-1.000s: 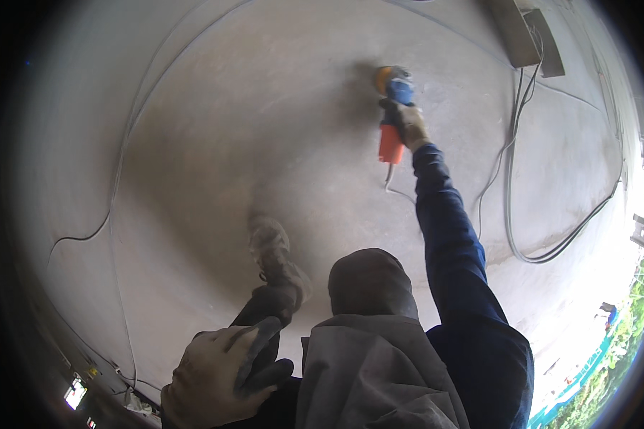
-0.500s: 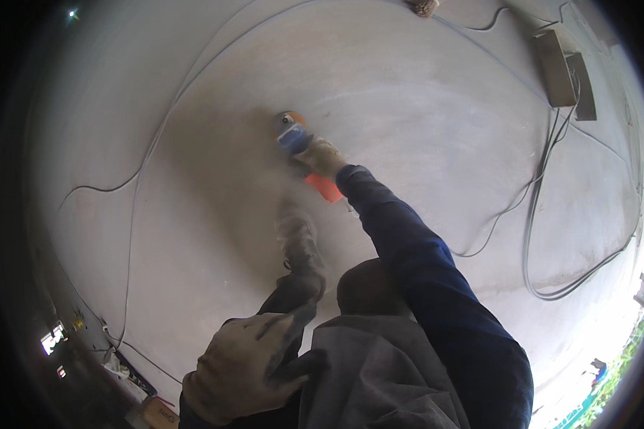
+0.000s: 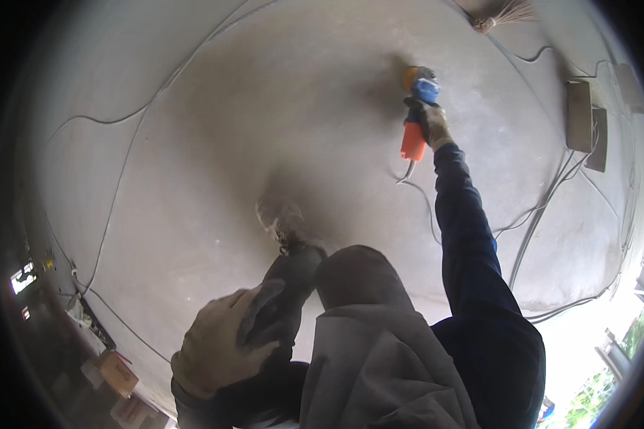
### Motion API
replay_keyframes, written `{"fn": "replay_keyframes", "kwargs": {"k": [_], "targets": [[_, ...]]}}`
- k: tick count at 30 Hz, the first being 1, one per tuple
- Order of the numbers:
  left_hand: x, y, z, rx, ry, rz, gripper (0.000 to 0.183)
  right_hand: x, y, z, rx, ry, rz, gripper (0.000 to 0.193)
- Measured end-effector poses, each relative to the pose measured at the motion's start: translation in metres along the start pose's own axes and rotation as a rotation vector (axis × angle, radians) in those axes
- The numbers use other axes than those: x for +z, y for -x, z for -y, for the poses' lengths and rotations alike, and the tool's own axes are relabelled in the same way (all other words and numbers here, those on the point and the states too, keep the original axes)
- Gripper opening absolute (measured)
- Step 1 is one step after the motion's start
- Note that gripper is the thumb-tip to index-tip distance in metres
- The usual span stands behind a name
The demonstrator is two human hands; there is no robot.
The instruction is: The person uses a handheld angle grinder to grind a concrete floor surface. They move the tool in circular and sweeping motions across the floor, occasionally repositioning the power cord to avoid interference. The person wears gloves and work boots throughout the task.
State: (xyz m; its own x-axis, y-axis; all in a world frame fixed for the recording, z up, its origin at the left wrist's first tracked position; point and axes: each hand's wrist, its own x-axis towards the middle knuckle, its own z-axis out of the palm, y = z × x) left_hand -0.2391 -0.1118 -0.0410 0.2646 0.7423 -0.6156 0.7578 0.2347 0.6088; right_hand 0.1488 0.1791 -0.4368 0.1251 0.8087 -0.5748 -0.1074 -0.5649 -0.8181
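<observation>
The angle grinder [image 3: 426,91] is at the floor [image 3: 322,93], held in the right hand [image 3: 436,124], apparently mid-grinding; the next pass calls for steady control, its power cord [image 3: 431,207] kept clear. The left hand [image 3: 215,344], fingers spread, rests at the leg [image 3: 285,311].

Grey floor [image 3: 350,214]: cable [image 3: 147,109] ahead of the left hand [image 3: 220,342]; straw broom [image 3: 509,14] and box [image 3: 578,118] rightward of the right hand [image 3: 432,123]

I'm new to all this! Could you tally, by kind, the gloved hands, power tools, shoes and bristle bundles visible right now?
Gloved hands: 2 (left hand, right hand)
Power tools: 1 (orange-and-blue power tool)
Shoes: 1 (dusty shoe)
Bristle bundles: 1 (tan bristle bundle)
Total: 5
</observation>
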Motion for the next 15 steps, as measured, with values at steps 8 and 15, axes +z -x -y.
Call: {"fn": "replay_keyframes", "kwargs": {"k": [8,15], "targets": [[0.000,-0.006,-0.018,0.012,-0.044,-0.032,0.078,0.108,0.161,-0.086,0.094,0.699,0.450,0.069],[0.013,0.015,0.013,-0.136,0.162,-0.158,0.064,0.071,0.191,-0.093,-0.008,0.749,0.434,0.062]]}}
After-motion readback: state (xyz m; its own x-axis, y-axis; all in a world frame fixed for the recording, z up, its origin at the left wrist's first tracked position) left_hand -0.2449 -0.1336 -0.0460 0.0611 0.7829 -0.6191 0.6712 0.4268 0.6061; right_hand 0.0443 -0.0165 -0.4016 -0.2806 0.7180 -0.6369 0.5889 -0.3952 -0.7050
